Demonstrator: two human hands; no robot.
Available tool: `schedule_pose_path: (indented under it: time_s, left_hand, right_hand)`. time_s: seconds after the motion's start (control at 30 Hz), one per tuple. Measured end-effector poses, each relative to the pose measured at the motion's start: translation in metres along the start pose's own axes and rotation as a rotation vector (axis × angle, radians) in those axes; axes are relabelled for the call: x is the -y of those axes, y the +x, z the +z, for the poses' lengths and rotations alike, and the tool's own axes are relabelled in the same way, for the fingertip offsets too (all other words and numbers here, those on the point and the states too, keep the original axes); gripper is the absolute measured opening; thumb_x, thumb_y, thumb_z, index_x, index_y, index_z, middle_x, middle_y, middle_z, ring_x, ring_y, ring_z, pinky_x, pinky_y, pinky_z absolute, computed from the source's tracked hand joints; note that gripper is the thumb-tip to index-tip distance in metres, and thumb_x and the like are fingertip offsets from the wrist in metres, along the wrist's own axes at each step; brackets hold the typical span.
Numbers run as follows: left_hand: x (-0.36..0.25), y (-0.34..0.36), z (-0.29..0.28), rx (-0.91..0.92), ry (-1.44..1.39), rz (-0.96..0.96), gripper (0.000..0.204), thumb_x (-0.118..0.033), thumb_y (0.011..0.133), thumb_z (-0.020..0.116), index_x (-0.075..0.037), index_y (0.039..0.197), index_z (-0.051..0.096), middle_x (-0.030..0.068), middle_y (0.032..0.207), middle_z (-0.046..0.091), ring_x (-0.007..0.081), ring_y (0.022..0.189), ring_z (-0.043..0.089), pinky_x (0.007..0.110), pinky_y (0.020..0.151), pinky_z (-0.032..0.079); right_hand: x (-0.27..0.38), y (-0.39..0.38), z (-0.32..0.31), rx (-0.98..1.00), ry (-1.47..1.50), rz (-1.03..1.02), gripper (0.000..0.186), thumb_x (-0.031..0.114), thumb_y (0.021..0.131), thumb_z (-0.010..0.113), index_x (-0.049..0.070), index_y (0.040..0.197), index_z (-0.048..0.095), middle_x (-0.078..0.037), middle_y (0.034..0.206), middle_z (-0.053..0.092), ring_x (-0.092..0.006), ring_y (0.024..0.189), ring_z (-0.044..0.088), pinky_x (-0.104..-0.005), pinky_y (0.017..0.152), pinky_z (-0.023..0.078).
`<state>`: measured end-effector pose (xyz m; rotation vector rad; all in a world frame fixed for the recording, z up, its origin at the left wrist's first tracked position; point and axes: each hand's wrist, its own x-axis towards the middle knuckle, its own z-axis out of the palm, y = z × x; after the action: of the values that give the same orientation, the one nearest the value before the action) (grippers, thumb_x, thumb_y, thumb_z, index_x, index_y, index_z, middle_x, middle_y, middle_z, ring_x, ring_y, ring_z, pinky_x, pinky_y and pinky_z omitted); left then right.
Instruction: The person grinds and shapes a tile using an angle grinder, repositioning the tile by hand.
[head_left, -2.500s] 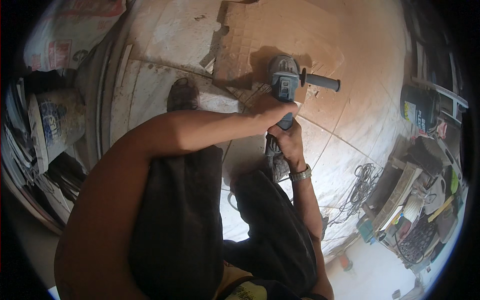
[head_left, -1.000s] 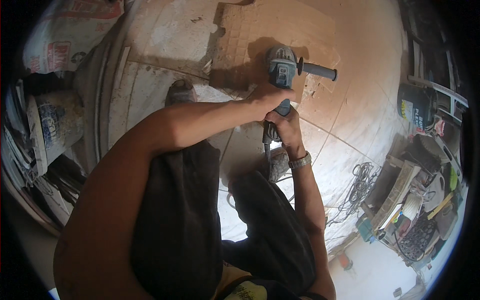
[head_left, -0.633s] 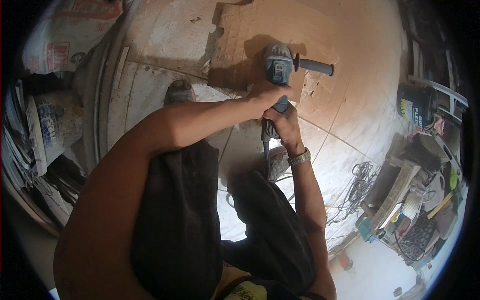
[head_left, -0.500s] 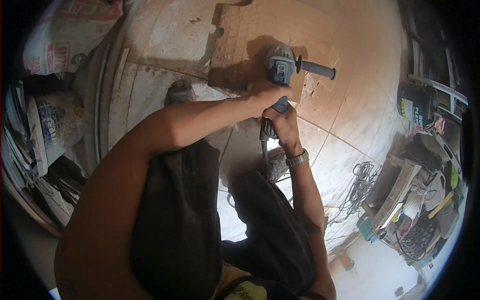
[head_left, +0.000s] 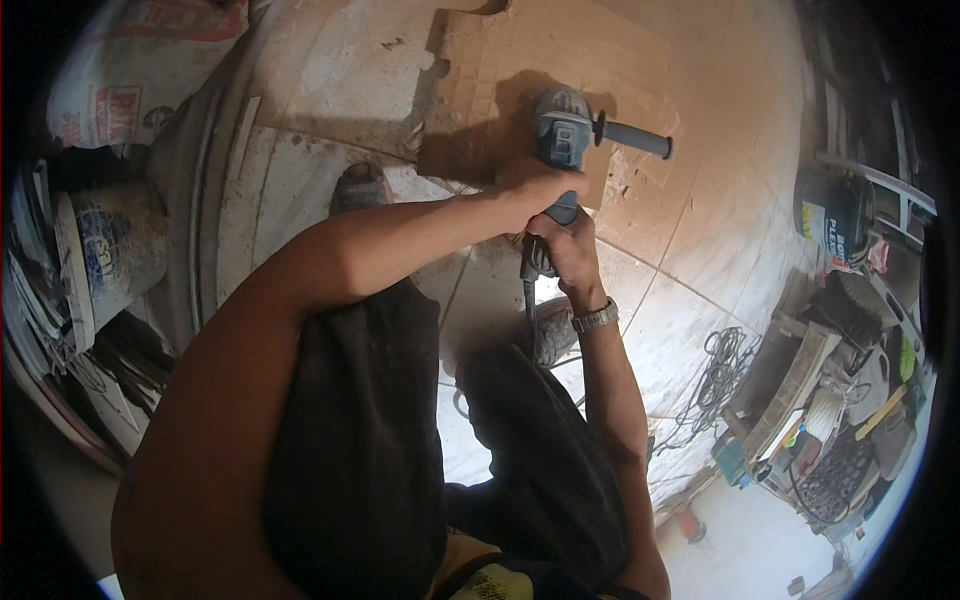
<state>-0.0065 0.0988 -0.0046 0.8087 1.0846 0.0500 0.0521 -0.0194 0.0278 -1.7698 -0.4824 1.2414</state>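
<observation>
An angle grinder (head_left: 562, 140), blue-grey and dusty, points away from me over a flat brown sheet (head_left: 470, 70) that looks like cardboard. Its side handle (head_left: 640, 140) sticks out to the right, free of any hand. My left hand (head_left: 535, 186) is wrapped round the grinder's body from the left. Just behind it, my right hand (head_left: 572, 248) grips the rear end, where the power cord (head_left: 531, 300) leaves. The grinder's head hides any disc, and I cannot tell whether it touches the sheet.
Dusty tiles form the floor (head_left: 310, 190). A coiled cable (head_left: 715, 375) lies to the right, near a wooden crate (head_left: 795, 400) of mixed tools. Beyond stands a black bucket (head_left: 835, 215). On the left are a stained bucket (head_left: 125, 245) and a printed sack (head_left: 145, 70).
Almost nothing differs. Both hands keep their hold on the angle grinder, which has shifted very slightly at most.
</observation>
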Motion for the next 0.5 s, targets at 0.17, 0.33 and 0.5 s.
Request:
schedule_pose_path:
  time_s: [0.17,0.33,0.5]
  left_hand:
    - [-0.008,0.009,0.008,0.123,-0.057,0.014,0.026,-0.025,0.076,0.084,-0.005,0.083,0.07,0.0048,0.078,0.067,0.0163,0.065,0.063,0.036,0.059,0.053]
    - [-0.003,0.003,-0.001,0.047,-0.132,0.122,0.026,-0.026,0.075,0.085,-0.005,0.081,0.07,0.005,0.078,0.067,0.0174,0.062,0.062,0.037,0.056,0.052]
    - [-0.009,0.005,0.003,0.021,0.01,0.006,0.026,-0.025,0.075,0.085,-0.004,0.085,0.073,0.0058,0.081,0.07,0.0179,0.067,0.066,0.036,0.06,0.055]
  right_hand:
    - [-0.005,0.01,-0.013,0.007,0.039,0.019,0.03,0.018,0.085,0.078,-0.004,0.104,0.071,-0.007,0.095,0.074,-0.0148,0.081,0.068,-0.0292,0.072,0.054]
    - [-0.003,0.011,-0.002,0.019,0.0,-0.066,0.03,0.017,0.085,0.078,-0.003,0.105,0.071,-0.008,0.095,0.074,-0.015,0.082,0.069,-0.0294,0.073,0.054]
    - [-0.001,0.006,-0.004,-0.018,0.016,-0.008,0.032,0.017,0.085,0.078,-0.003,0.109,0.07,-0.007,0.095,0.074,-0.0153,0.082,0.069,-0.0305,0.074,0.055]
